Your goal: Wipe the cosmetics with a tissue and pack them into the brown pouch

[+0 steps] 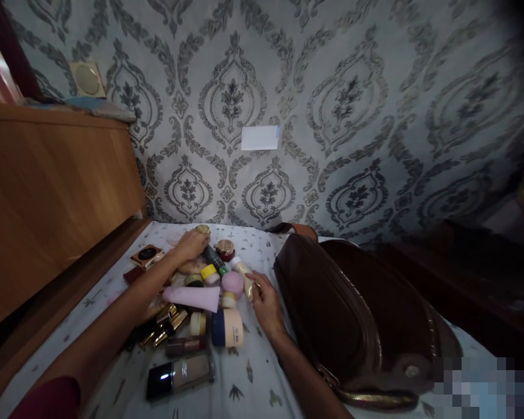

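A heap of cosmetics lies on a white patterned sheet (253, 372). My left hand (191, 244) reaches to the far side of the heap, its fingers closed on a small gold-lidded jar (202, 229). My right hand (265, 300) rests at the heap's right edge, fingers curled around a slim cream bottle (243, 272). Between the hands lie a pink tube (193, 297), a round pink jar (232, 283), a dark green tube (213, 259) and a dark red jar (225, 250). Nearer me sit a cream and blue jar (227, 327), gold lipsticks (168, 326) and a rectangular foundation bottle (180, 375).
A large brown leather bag (358, 314) lies right of my right hand. A wooden headboard (48, 198) stands along the left. Patterned wallpaper with a white card (260, 138) rises behind. An open compact (147, 254) lies at the heap's left.
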A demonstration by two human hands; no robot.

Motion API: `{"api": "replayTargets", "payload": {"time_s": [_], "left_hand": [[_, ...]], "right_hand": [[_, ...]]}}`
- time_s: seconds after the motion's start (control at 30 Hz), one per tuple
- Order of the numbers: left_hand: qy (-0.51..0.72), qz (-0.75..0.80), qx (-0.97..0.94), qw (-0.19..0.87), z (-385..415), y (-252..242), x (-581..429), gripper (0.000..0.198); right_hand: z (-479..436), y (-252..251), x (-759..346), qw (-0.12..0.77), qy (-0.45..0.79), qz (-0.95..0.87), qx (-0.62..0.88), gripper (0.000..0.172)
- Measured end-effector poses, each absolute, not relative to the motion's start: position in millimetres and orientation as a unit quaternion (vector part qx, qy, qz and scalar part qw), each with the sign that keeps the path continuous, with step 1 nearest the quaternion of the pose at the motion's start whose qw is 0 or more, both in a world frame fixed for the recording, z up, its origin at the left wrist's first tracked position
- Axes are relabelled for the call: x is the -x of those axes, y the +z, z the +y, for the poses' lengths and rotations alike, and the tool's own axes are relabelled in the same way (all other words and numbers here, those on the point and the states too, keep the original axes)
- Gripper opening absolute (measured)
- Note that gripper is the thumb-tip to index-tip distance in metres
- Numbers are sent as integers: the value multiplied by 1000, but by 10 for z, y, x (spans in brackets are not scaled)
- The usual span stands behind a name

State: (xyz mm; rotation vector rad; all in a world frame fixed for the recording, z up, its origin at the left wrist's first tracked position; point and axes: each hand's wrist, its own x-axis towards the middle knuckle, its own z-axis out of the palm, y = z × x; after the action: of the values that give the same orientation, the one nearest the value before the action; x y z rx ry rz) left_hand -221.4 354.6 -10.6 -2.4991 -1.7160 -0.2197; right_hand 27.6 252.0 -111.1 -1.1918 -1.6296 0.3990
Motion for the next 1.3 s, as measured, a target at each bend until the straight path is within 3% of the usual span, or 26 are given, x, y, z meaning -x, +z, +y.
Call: {"api": "replayTargets", "payload": {"time_s": [0.3,0.47,0.6,0.73,0.87,1.07,1.17,1.3], "left_hand": [[-65,-621,778,70,3058,68,2916,34],[-115,-532,838,41,2373,16,2674,40],[-130,-443,886,44,1840,-225,2562,47],[-120,-469,872,68,1698,-322,2810,32],[-104,-475,872,64,1677,-235,3048,27],[-79,-458,885,16,1509,-157,3203,50],[-85,-451,887,-54,1389,-184,3261,60],[-121,-444,879,-122,1287,-196,3199,40]], "right_hand": [[2436,-983,-256,468,114,-686,545,35],[2276,-810,-130,437,92,-781,437,38],[2241,-700,-86,354,148,-843,376,42],[2287,-587,-149,259,153,-861,410,33],[2237,-455,-186,228,126,-853,453,30],[2043,-325,-212,169,62,-820,543,29],[1987,-372,-259,171,50,-819,545,32],[1891,-515,-250,260,42,-813,519,34]]}}
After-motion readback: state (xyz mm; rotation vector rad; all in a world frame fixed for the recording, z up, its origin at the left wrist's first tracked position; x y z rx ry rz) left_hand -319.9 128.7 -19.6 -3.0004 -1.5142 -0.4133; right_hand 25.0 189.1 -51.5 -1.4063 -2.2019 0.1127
